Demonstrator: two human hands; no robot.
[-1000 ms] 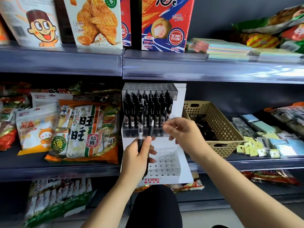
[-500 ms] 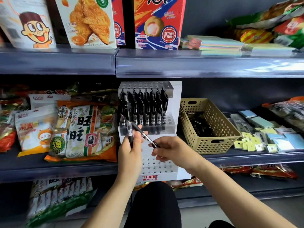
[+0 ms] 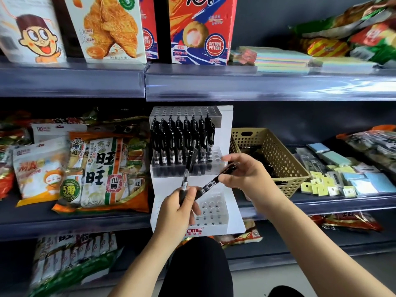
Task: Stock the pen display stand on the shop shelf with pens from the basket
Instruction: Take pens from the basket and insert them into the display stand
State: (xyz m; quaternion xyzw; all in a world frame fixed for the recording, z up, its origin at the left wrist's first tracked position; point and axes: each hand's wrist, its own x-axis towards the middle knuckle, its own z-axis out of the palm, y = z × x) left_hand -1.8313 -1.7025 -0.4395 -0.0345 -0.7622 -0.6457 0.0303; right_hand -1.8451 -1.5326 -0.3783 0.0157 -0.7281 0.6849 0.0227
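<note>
In front of the pen display stand (image 3: 225,122): grips upright pen (image 3: 187,168) in left hand (image 3: 177,212), pinches slanted pen (image 3: 211,183) in right hand (image 3: 246,173). Likely light, stiff, slick; best pinched mid-barrel.

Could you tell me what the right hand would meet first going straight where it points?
Pointing down-left, the right hand would probably first meet the left hand and its upright pen; depth unclear.

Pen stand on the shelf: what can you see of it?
The pen stand is white, with clear tiers of round holes and red lettering at its foot. It stands upright on the shelf between snack bags and a tan basket. Black pens fill most of the upper tier; the lower holes look empty.
</note>
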